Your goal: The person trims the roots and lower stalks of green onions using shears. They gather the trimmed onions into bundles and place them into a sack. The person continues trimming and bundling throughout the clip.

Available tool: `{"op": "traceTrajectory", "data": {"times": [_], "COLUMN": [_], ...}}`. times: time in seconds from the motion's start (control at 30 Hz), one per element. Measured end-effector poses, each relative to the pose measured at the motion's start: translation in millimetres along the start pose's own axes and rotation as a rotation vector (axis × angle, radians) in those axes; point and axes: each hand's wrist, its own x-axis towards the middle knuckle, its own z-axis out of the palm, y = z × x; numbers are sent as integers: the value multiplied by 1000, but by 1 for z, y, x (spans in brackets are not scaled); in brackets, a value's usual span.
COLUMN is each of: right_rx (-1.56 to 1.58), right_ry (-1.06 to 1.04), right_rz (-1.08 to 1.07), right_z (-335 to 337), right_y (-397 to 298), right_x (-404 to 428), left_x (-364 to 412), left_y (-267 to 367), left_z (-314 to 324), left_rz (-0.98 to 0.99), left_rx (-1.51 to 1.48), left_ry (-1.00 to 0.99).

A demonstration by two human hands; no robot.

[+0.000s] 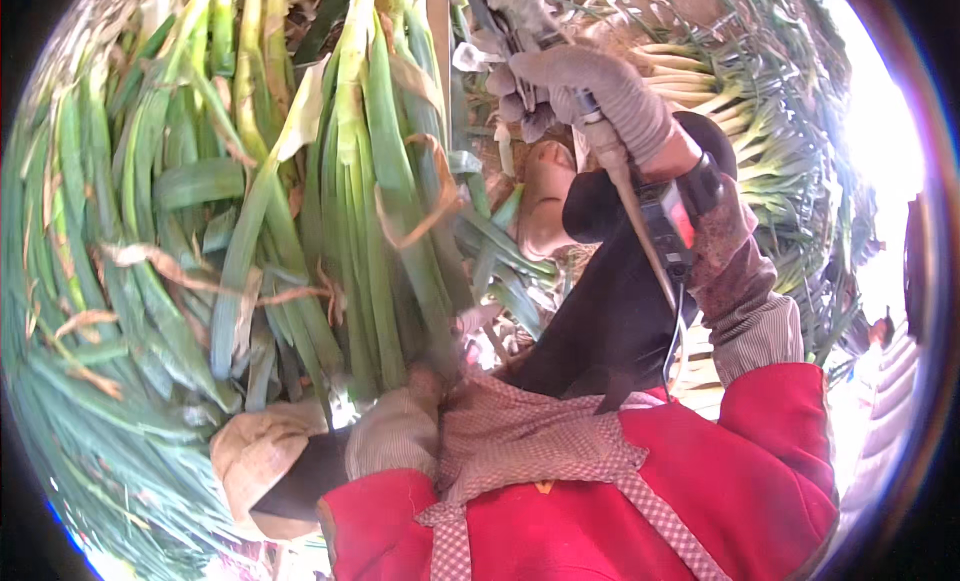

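Observation:
My right hand (600,93), in a grey knit glove, is curled around a hand tool with a metal fitting (589,104). A tan hose (634,206) runs from the fitting down past my wrist. The tool's front end is blurred and partly hidden by my fingers. On the left, my sleeve cuff (394,431) reaches under a hanging bunch of long green onions or leeks (367,228). Those leaves and blur hide most of my left hand (429,382), so its grip cannot be made out. Pale stalks of the bunch run up to the top edge.
More green leaves (142,206) are heaped at the left. Stalks with pale ends (682,74) lie in a row at the right. A bare foot (544,198) and a black trouser leg (615,303) are between them. A small black box (671,224) with a cable (679,341) is beside my right forearm.

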Motion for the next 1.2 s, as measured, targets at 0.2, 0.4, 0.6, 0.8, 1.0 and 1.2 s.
{"op": "traceTrajectory", "data": {"times": [0.2,0.4,0.6,0.8,1.0,1.2], "right_rx": [-59,-318,-484,-674,-894,-872], "right_ry": [-77,-112,-159,-78,-63,-102], "right_rz": [15,-67,-192,-262,-223,-206], "right_z": [-12,-11,-3,8,19,13], "right_y": [30,43,52,60,66,60], "right_x": [-25,-56,-91,-95,-56,-39], "left_x": [31,-92,-260,-347,-271,-186], "left_y": [75,286,391,397,390,415], "left_z": [-32,-54,-70,-124,-213,-248], "left_rz": [315,493,549,975,326,-153], "left_rx": [405,406,640,-430,721,842], "left_ry": [-96,81,669,1508,1320,1259]}}
